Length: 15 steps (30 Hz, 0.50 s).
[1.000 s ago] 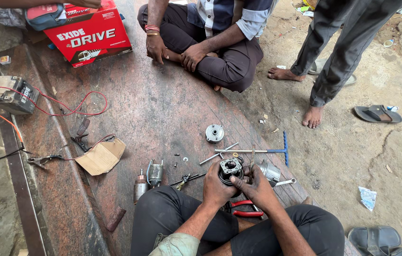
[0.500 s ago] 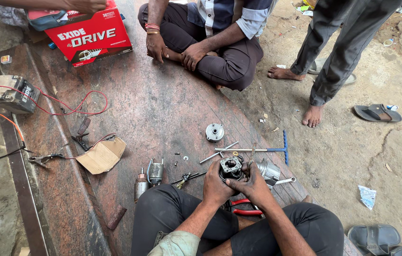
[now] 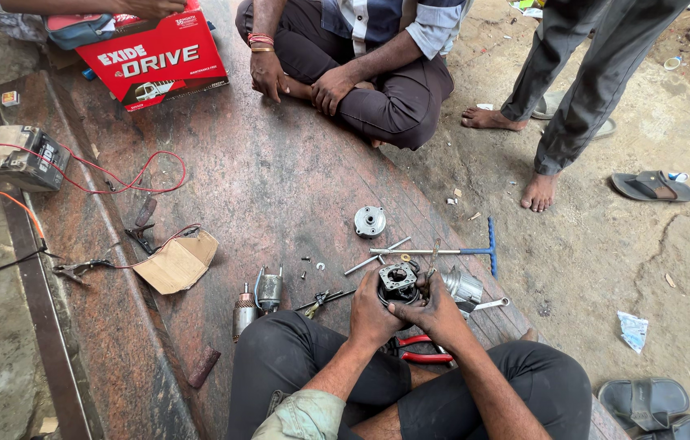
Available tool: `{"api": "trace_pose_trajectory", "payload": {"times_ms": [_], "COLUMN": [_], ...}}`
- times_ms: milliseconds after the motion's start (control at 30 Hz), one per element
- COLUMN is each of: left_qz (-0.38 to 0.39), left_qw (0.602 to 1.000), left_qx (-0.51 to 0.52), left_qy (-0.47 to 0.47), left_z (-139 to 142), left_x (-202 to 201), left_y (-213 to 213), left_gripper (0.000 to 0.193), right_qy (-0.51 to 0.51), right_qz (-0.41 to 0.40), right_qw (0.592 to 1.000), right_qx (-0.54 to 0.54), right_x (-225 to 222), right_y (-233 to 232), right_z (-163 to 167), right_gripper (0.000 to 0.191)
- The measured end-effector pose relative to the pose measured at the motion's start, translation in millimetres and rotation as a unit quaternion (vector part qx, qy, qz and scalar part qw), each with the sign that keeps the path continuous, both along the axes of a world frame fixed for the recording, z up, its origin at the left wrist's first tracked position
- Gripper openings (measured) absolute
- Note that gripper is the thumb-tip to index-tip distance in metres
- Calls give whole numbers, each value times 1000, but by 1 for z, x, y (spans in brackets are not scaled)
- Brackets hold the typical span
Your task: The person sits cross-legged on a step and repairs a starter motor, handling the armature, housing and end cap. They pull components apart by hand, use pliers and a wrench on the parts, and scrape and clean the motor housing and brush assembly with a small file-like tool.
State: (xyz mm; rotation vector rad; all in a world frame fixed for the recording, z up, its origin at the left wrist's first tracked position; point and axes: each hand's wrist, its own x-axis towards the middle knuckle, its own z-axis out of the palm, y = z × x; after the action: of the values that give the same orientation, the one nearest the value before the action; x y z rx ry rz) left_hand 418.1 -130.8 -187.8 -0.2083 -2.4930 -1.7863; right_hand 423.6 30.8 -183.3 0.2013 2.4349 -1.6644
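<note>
I am gripping one round black motor housing (image 3: 398,284), greasy with a square metal centre, with both hands: left hand (image 3: 373,310) and right hand (image 3: 435,314) clasping it.

My left hand (image 3: 372,310) and right hand (image 3: 435,312) sit close together, fingers curled inward. Both forearms reach forward over my crossed legs.

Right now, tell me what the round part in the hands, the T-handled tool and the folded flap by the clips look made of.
Round part: likely metal, dark and greasy with a dull grey plate, held between left hand and right hand.
T-handled tool: bare steel shaft by its grey sheen; the blue handle looks plastic or painted.
Folded flap: cardboard, matte brown, creased.
</note>
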Motion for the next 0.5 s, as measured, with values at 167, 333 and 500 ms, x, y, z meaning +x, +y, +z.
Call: {"api": "trace_pose_trajectory", "payload": {"times_ms": [167, 333, 500], "left_qz": [3, 2, 5], "left_qw": [1000, 1000, 1000], "left_qx": [3, -3, 1], "left_qy": [7, 5, 5], "left_z": [0, -1, -4], "left_x": [1, 0, -1], "left_y": [1, 1, 1], "left_gripper": [79, 80, 80], "right_qy": [4, 11, 2], "right_qz": [-1, 1, -1], "right_qw": [1000, 1000, 1000], "right_qx": [-4, 3, 1], "right_x": [0, -1, -1], "right_y": [1, 1, 1], "right_z": [-2, -2, -2], "right_gripper": [70, 71, 71]}}
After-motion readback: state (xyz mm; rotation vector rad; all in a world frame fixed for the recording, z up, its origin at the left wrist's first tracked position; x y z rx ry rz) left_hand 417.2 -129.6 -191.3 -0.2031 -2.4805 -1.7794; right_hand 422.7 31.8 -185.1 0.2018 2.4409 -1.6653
